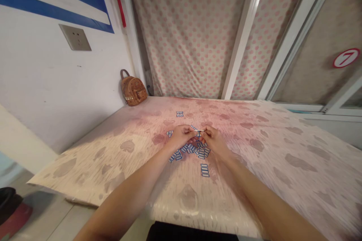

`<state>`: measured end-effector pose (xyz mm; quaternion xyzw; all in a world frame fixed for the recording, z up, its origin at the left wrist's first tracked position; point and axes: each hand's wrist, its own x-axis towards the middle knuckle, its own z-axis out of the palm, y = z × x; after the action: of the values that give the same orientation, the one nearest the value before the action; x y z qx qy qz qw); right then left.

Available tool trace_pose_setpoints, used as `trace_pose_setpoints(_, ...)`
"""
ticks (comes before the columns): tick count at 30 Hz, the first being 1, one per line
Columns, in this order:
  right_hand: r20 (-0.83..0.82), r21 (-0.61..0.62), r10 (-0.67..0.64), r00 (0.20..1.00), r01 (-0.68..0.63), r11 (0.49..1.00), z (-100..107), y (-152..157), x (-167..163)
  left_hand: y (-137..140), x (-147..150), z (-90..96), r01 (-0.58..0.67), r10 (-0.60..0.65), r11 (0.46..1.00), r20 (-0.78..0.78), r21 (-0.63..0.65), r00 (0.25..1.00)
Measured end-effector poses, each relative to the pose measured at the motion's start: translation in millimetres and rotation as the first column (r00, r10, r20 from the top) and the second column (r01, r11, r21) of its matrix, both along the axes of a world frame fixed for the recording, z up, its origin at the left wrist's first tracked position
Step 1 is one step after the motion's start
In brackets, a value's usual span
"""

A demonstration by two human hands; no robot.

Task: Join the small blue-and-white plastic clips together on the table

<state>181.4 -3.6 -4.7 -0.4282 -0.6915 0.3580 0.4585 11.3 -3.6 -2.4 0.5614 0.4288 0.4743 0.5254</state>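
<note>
My left hand [183, 136] and my right hand [212, 138] meet above the middle of the table, fingertips pinched. Between them is a small thin white strip [200, 130], gripped at its two ends; its exact kind is too small to make out. Below my hands lies a loose pile of small blue-and-white striped pieces [202, 153], partly hidden by my fingers. One striped piece [205, 170] lies apart, nearer to me. Farther back sits a small group of striped pieces [180, 114]. Another striped piece [169, 133] shows just left of my left hand.
A patterned plastic cloth covers the table [263, 165]. A small brown backpack [134, 90] leans on the wall at the back left corner. Behind the table hangs a dotted curtain [192, 34]. A reddish bucket-like object [18, 216] is on the floor at lower left.
</note>
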Motion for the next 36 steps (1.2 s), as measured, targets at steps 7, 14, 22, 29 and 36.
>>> trace_pose_setpoints(7, 0.003, -0.001, 0.009, 1.0, -0.009, 1.0, -1.4, 1.7, 0.4, 2.3, 0.0, -4.2, 0.002, -0.002, 1.0, -0.002, 0.002, 1.0)
trace_pose_setpoints(14, -0.002, 0.0, 0.005, 1.0, -0.005, 1.0, -2.7, 2.3, 0.2, 2.6, -0.2, -3.9, -0.001, 0.001, 1.0, -0.003, 0.009, 1.0)
trace_pose_setpoints(22, 0.018, 0.021, -0.002, 1.0, 0.002, 1.0, -0.1, -0.1, 0.1, 2.2, -0.5, -4.4, 0.002, -0.002, 1.0, -0.001, -0.007, 1.0)
trace_pose_setpoints(29, 0.004, 0.0, 0.014, 1.0, -0.014, 1.0, -0.4, 0.7, 0.1, 3.8, 0.1, -6.0, 0.0, 0.0, 1.0, 0.023, 0.001, 1.0)
trace_pose_setpoints(36, 0.001, -0.003, 0.011, 1.0, -0.011, 1.0, -2.3, 1.0, 0.5, 1.1, -0.3, -2.3, 0.002, -0.003, 1.0, 0.023, 0.007, 1.0)
